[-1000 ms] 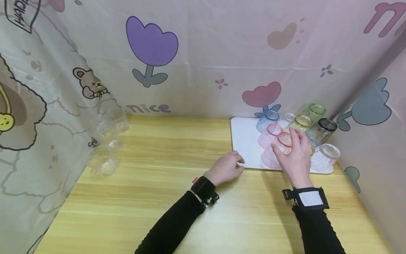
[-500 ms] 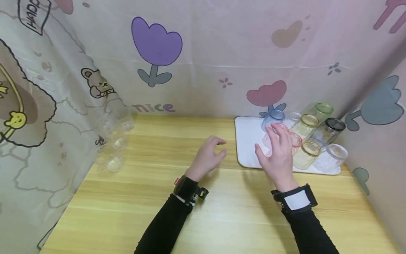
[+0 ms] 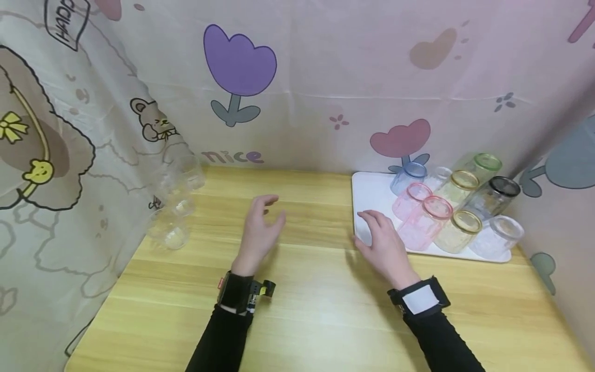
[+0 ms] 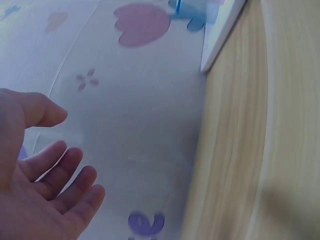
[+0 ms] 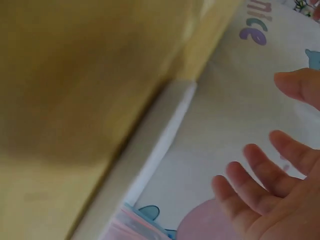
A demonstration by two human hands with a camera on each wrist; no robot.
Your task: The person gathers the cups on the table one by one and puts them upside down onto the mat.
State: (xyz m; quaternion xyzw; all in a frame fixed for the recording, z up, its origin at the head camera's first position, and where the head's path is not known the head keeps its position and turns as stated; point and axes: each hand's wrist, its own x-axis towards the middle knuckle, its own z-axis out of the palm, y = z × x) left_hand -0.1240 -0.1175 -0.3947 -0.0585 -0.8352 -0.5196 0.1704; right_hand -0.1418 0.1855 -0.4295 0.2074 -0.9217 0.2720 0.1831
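Observation:
My left hand [image 3: 257, 232] hovers above the wooden table left of the tray, fingers loosely bent and holding nothing; the left wrist view shows the same bare palm [image 4: 37, 200]. Over the front left corner of the white tray [image 3: 367, 194] is my right hand [image 3: 385, 250], relaxed and holding nothing. Glasses stand upside down on the tray's right part: a blue glass [image 3: 409, 179], pink glasses [image 3: 423, 227], yellow-rimmed glasses [image 3: 454, 235], a green-rimmed glass [image 3: 483, 164], a black-rimmed glass [image 3: 492, 199] and clear glasses [image 3: 497, 237].
Several clear glasses [image 3: 172, 230] stand at the table's left edge by the curtain. A printed curtain [image 3: 307, 62] rises behind the table and along both sides. The wooden table [image 3: 307, 305] spreads between the glasses and the tray.
My left hand has left the tray's front left corner and moved left. The right hand has drawn away from the glasses, leftward. The head view has shifted slightly left.

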